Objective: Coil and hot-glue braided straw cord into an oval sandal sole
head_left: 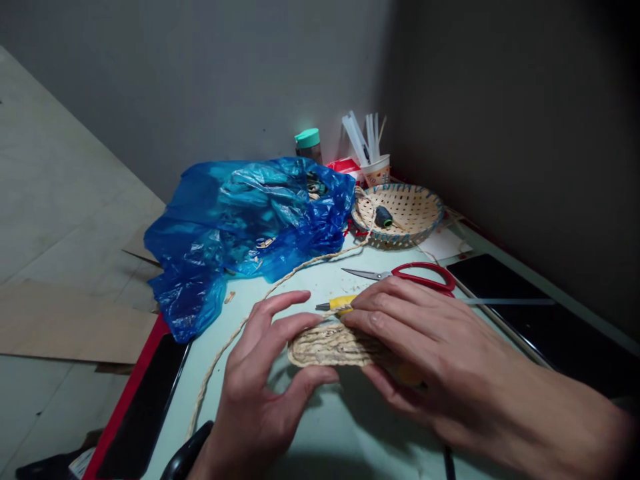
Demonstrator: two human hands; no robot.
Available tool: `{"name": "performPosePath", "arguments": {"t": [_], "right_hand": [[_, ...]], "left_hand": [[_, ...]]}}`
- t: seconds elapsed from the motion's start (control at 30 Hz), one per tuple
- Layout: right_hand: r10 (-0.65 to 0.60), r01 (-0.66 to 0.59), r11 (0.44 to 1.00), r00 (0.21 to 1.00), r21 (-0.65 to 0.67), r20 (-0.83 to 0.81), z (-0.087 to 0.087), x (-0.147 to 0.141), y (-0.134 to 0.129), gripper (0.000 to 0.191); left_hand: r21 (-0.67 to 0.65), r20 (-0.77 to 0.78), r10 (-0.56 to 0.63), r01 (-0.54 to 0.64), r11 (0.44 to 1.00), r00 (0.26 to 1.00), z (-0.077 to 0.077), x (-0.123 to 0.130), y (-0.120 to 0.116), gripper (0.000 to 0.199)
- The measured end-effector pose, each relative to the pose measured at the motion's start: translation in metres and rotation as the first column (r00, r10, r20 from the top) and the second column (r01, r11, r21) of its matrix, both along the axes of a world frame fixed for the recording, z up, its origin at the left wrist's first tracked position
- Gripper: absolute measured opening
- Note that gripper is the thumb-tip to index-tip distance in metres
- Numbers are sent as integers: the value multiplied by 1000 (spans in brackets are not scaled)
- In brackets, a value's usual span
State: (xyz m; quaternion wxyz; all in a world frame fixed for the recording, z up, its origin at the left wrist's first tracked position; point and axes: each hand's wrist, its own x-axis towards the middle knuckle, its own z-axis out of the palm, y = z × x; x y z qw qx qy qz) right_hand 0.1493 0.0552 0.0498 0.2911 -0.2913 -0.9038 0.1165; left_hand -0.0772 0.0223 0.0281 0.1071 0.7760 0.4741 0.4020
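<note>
Coilwork of pale, straw-coloured plant fibre (327,346), flat and oblong with a rounded left end and rough, ridged rows, sits between the two hands over the smooth, pale green counter (360,443). The left hand (260,383) loosely grasps that end, index finger at the upper edge, thumb along the lower; the right hand (425,343) grips the other end, covering it. Just behind lies a yellow-handled tool with a dark, tapered tip (341,303), then red-handled metal scissors (425,268). A rope-twisted, straw-coloured cord (291,271) curves past a crumpled, glossy blue plastic bag (240,207) to a round, shallow basket of openwork weave (417,208), which holds a dark thread spool (383,217).
</note>
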Motion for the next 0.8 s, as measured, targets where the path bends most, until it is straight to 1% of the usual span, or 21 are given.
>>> {"name": "performPosePath", "arguments": {"t": [0.07, 0.17, 0.37, 0.6, 0.8], "right_hand": [[-3, 3, 1000, 1000, 1, 0, -1, 0, 0, 13], [-9, 10, 1000, 1000, -9, 3, -2, 1, -1, 10], [16, -15, 997, 1000, -71, 22, -1, 1, -2, 9], [15, -13, 998, 1000, -66, 23, -1, 1, -2, 17], [22, -19, 996, 999, -85, 35, -1, 1, -1, 22]], "left_hand": [[50, -25, -14, 15, 999, 1000, 3, 0, 1, 28], [101, -29, -32, 35, 994, 999, 5, 2, 2, 27], [119, -26, -35, 38, 992, 999, 5, 5, 1, 25], [180, 13, -92, 88, 980, 996, 1, 5, 3, 27], [193, 20, -134, 128, 973, 991, 0, 3, 4, 29]]}}
